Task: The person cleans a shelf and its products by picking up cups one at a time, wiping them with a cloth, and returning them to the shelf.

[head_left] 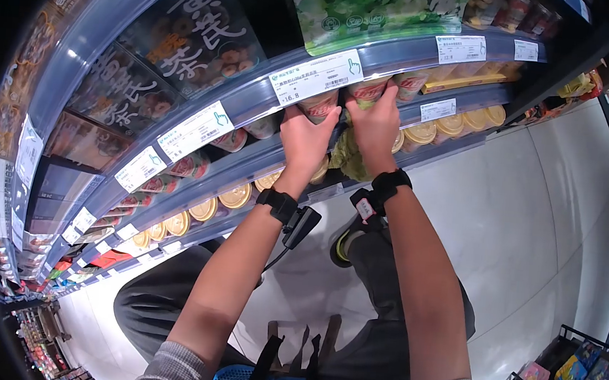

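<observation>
On a shelf in front of me, my left hand (pixel 305 143) closes round a cup (pixel 320 107) with red lettering, its thumb along the near side. Beside it, my right hand (pixel 373 131) grips a similar cup (pixel 367 93) with pale green and red on its side. The shelf's price strip partly covers the tops of both cups. A crumpled yellow-green cloth-like thing (pixel 349 156) hangs just below my right hand. Further similar cups (pixel 229 140) lie along the same shelf to the left, and another cup (pixel 409 82) stands right of my right hand.
Gold-lidded tubs (pixel 234 195) line the lower shelf. Above, dark boxes (pixel 195 36) and a green package (pixel 378 12) stand behind price labels (pixel 316 77). White floor tiles (pixel 519 223) extend to the right. A black rack (pixel 556 378) with colourful packets stands at lower right.
</observation>
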Demonstrator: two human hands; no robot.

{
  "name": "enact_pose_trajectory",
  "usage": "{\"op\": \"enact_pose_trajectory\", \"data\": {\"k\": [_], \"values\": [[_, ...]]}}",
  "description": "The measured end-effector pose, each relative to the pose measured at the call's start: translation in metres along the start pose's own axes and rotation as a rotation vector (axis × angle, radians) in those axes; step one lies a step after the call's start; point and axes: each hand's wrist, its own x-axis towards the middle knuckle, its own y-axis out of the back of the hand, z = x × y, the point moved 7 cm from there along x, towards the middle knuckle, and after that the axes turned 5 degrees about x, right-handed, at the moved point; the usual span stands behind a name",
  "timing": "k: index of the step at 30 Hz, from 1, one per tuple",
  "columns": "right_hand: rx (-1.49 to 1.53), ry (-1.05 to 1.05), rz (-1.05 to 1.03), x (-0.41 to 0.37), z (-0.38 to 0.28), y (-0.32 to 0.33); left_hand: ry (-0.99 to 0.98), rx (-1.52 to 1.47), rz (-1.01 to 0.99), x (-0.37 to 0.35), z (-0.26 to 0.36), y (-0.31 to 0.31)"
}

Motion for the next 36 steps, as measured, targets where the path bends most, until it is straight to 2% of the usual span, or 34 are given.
{"op": "enact_pose_trajectory", "data": {"k": [2,6,12,14,16,17,18,20,22,24,26,30,34,36], "values": [[0.045,0.057,0.016,0.000,-0.002,0.001,-0.029,-0.001,-0.016,0.001,-0.002,-0.001],[0.051,0.018,-0.022,0.000,0.003,-0.001,-0.056,0.048,-0.075,0.003,-0.006,-0.001],[0.136,0.066,-0.072,0.001,0.008,-0.006,-0.043,0.042,-0.053,0.001,-0.003,0.002],[0.087,0.211,0.084,-0.010,0.005,0.004,-0.075,-0.055,-0.082,0.001,-0.008,0.000],[0.069,0.150,0.104,-0.018,0.000,0.014,-0.048,-0.010,-0.132,-0.006,-0.009,0.006],[0.074,0.113,0.078,-0.020,-0.004,0.015,-0.094,0.025,-0.012,-0.012,-0.011,0.014],[0.075,0.072,0.049,-0.024,-0.005,0.016,-0.128,-0.068,0.095,-0.021,-0.011,0.029],[0.113,0.137,0.043,-0.042,-0.021,0.011,-0.074,-0.288,0.030,-0.035,-0.026,0.050],[0.179,0.287,-0.084,-0.069,-0.048,-0.005,0.036,-0.345,0.110,-0.047,-0.051,0.081],[0.152,0.327,-0.147,-0.090,-0.071,-0.027,0.090,-0.292,0.245,-0.050,-0.073,0.107],[0.154,0.371,-0.053,-0.102,-0.089,-0.045,0.091,-0.129,0.364,-0.047,-0.085,0.119],[0.114,0.328,-0.032,-0.101,-0.095,-0.076,0.214,0.035,0.250,-0.026,-0.101,0.121],[0.071,0.256,-0.103,-0.093,-0.089,-0.101,0.136,-0.110,0.320,-0.008,-0.091,0.119],[0.163,0.214,-0.156,-0.088,-0.081,-0.112,0.093,-0.191,0.299,0.002,-0.093,0.115]]}}
